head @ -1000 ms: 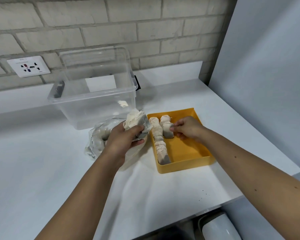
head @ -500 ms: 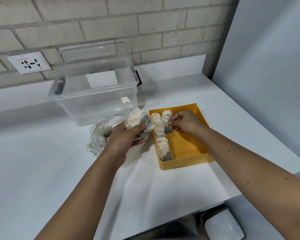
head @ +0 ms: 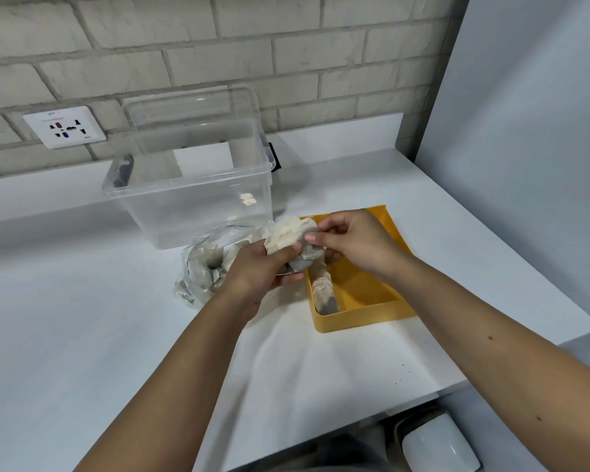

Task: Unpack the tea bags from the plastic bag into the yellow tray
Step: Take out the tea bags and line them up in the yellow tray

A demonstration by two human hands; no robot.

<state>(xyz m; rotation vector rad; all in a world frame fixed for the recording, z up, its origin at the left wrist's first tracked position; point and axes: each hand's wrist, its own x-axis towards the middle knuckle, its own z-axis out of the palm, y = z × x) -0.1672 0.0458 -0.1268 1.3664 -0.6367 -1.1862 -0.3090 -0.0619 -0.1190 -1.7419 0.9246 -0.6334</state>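
The left hand (head: 257, 271) clamps a tea-bag bundle (head: 286, 235) beside the plastic bag (head: 201, 267). The right hand (head: 355, 243) has its fingers (head: 315, 237) pinching the bundle's edge. The tray bags (head: 324, 294) lie lengthwise along the left wall of the yellow tray (head: 365, 322).

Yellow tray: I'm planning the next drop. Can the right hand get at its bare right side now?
Probably yes: the right hand, pinching a tea bag from the left hand's bunch, hangs over the yellow tray, with nothing between it and that side.

Our left hand (head: 258, 270) grips a bunch of tea bags (head: 286, 235) by the tray's (head: 365, 320) left edge, and our right hand (head: 353, 245) pinches one bag of it. The plastic bag (head: 203, 267) lies just left of the tray. A row of bags (head: 324, 294) lines the tray's left wall.
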